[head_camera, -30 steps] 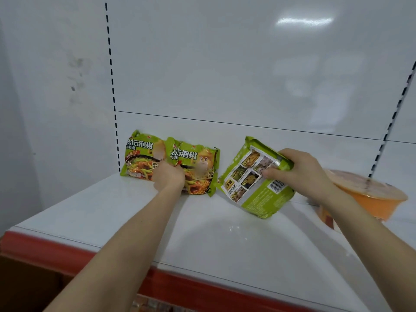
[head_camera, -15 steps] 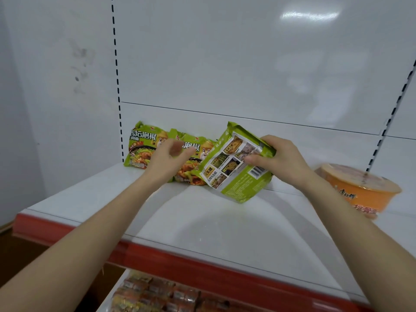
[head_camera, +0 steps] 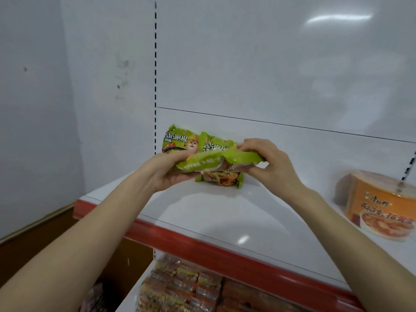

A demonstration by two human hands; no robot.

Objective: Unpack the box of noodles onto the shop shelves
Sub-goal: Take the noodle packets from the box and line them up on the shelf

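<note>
A green noodle packet (head_camera: 211,159) is held flat in the air above the white shelf (head_camera: 225,212). My left hand (head_camera: 166,172) grips its left end from below and my right hand (head_camera: 267,163) grips its right end. Behind it, two more green packets lean upright against the back panel: one at the left (head_camera: 180,140) and one beside it (head_camera: 221,179), partly hidden by the held packet.
An orange bowl of noodles (head_camera: 378,203) stands at the right of the shelf. The shelf has a red front edge (head_camera: 202,244). Packed goods (head_camera: 184,287) fill the shelf below. A brown cardboard box (head_camera: 45,239) sits at the lower left.
My left hand left the standing packets and took hold of the third packet's left end. The packet turned from tilted with its back facing me to lying flat between both hands.
</note>
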